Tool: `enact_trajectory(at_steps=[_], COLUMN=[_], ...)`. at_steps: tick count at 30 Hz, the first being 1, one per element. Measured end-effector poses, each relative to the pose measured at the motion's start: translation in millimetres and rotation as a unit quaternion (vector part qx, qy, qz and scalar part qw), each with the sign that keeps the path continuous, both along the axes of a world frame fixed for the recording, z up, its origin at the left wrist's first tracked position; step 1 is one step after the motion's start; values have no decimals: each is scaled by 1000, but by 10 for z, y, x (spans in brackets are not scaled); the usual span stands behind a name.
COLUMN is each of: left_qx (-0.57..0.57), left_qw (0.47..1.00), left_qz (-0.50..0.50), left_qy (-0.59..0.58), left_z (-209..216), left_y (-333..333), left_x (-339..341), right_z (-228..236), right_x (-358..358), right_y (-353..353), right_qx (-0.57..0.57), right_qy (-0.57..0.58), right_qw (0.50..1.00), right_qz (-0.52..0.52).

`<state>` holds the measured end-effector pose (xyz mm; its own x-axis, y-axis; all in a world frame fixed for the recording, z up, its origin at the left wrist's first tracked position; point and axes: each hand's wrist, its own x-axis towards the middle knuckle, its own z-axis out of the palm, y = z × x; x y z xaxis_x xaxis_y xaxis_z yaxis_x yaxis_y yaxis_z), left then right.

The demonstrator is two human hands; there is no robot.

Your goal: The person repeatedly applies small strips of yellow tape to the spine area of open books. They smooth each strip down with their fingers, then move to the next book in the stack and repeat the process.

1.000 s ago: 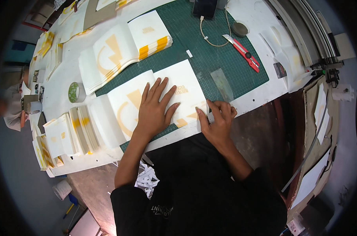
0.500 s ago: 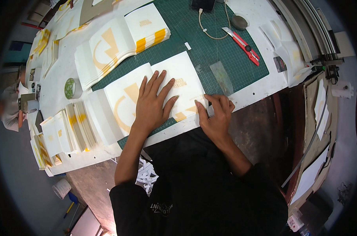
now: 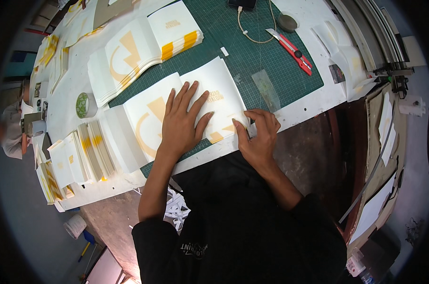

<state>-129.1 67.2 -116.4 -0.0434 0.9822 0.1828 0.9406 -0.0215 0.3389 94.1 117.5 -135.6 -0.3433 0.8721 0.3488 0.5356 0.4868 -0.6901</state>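
A white printed sheet with pale orange shapes lies partly unfolded on the green cutting mat, near the table's front edge. My left hand presses flat on its middle, fingers spread and holding nothing. At the sheet's lower right edge, my right hand pinches the paper between thumb and bent fingers; that edge bows up a little. Farther back sits a stack of matching folded sheets with yellow-marked edges. A clear plastic strip rests on the mat just beyond my right hand.
A red utility knife, blade out, lies at the mat's right, near a round grey container and a cabled dark device. Left are a tape roll and folded paper bundles. Paper strips litter the floor. Someone is at far left.
The sheet's right edge has bowed up and its far right corner has shifted left. My right hand has moved slightly left, still gripping the edge. My left hand stays pressed on the sheet.
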Motion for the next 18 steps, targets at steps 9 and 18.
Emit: enact_trajectory(at_steps=[9, 18], left_qx=[-3, 2], left_qw=[1000, 1000], left_qz=[1, -2], left_qy=[-10, -16], left_z=[13, 11], left_y=[-3, 14], left_x=[-2, -12], right_z=[-20, 112], right_x=[-29, -303], right_y=[58, 728], right_qx=[32, -6], right_qy=[-9, -105], right_qw=[999, 993], right_qz=[2, 54])
